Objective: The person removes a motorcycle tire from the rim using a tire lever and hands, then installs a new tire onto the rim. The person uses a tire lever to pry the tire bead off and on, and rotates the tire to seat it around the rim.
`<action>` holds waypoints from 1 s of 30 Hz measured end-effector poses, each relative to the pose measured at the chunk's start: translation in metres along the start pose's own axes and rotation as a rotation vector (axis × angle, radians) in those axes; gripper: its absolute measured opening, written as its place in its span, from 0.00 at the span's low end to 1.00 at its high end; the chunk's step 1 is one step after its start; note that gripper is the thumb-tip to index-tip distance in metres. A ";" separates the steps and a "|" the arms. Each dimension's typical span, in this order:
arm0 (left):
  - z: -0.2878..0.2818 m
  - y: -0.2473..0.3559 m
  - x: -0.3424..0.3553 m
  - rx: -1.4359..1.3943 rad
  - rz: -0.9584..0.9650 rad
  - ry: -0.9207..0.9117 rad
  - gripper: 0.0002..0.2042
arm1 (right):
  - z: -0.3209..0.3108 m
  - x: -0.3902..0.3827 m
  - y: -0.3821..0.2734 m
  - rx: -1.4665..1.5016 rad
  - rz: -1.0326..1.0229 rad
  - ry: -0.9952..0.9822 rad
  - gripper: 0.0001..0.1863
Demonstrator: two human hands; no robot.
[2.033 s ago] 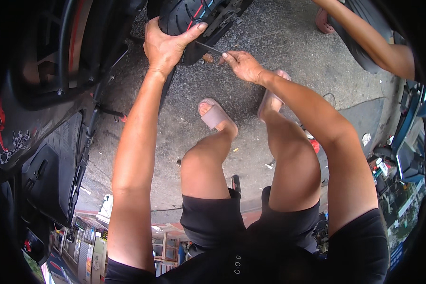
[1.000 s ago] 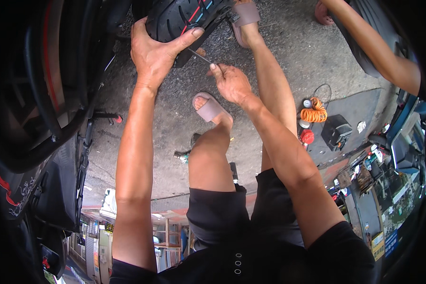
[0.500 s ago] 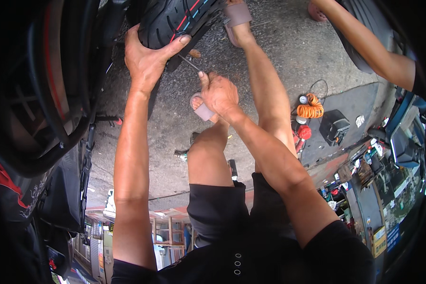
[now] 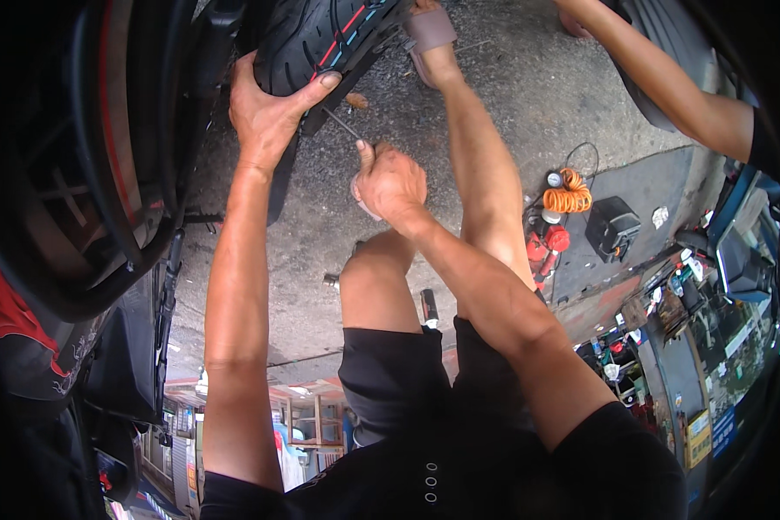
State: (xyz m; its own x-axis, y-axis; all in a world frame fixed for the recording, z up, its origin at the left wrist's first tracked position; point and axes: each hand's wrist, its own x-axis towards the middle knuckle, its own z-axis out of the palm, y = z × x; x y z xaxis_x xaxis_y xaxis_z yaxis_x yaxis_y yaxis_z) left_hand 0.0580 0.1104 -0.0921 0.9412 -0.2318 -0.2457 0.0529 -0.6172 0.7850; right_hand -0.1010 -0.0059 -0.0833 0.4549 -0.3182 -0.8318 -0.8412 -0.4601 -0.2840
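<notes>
A black tyre [image 4: 308,39] with red and blue stripes along its tread stands at the top, left of centre. My left hand [image 4: 269,104] grips its lower end, thumb laid across the tread and fingers wrapped round the far side, partly hidden. My right hand [image 4: 392,182] is closed in a fist lower and to the right, thumb pointing up. From it a thin metal rod [image 4: 342,123] slants up and left towards the tyre's lower edge. The rod's handle is hidden in the fist, and whether its tip touches the tyre I cannot tell.
A motorcycle's dark bodywork [image 4: 104,173] fills the left side. On the ground to the right are an orange coiled hose [image 4: 568,199], a red tool [image 4: 550,247] and a black box [image 4: 613,227] on a mat. Another person's arm [image 4: 667,78] reaches in at upper right.
My right hand and the rod have shifted slightly down and left. My left hand keeps its hold on the tyre. The whole view has moved a little.
</notes>
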 end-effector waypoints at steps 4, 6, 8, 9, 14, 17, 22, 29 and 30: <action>-0.001 0.001 0.002 0.010 -0.010 0.000 0.40 | 0.001 -0.005 -0.005 -0.003 0.004 0.051 0.27; 0.000 0.002 0.003 -0.003 -0.018 0.001 0.39 | -0.001 -0.007 -0.008 0.006 0.019 0.047 0.26; 0.000 -0.001 0.003 -0.016 -0.014 0.011 0.38 | 0.002 -0.011 -0.008 0.036 0.020 0.055 0.27; 0.000 -0.002 0.004 -0.026 -0.021 0.011 0.38 | 0.003 -0.012 -0.009 0.050 0.017 0.058 0.27; 0.000 -0.012 0.009 -0.058 -0.082 0.053 0.41 | 0.003 -0.015 -0.015 0.076 0.044 0.047 0.28; -0.001 -0.011 0.009 -0.064 -0.087 0.055 0.40 | 0.004 -0.016 -0.016 0.090 0.044 0.048 0.28; 0.002 -0.012 0.010 -0.066 -0.080 0.116 0.37 | 0.006 -0.017 -0.018 0.106 0.057 0.044 0.27; 0.000 -0.021 0.016 -0.041 -0.086 0.087 0.34 | 0.025 -0.018 -0.017 0.139 0.048 0.111 0.26; -0.002 -0.019 0.016 -0.039 -0.093 0.081 0.34 | 0.026 -0.019 -0.018 0.139 0.047 0.128 0.26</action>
State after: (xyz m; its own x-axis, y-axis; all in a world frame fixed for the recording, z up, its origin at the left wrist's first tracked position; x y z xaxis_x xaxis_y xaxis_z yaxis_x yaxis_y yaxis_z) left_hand 0.0730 0.1196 -0.1101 0.9555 -0.1124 -0.2727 0.1526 -0.6030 0.7831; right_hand -0.1017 0.0304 -0.0751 0.4401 -0.4431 -0.7810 -0.8906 -0.3262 -0.3169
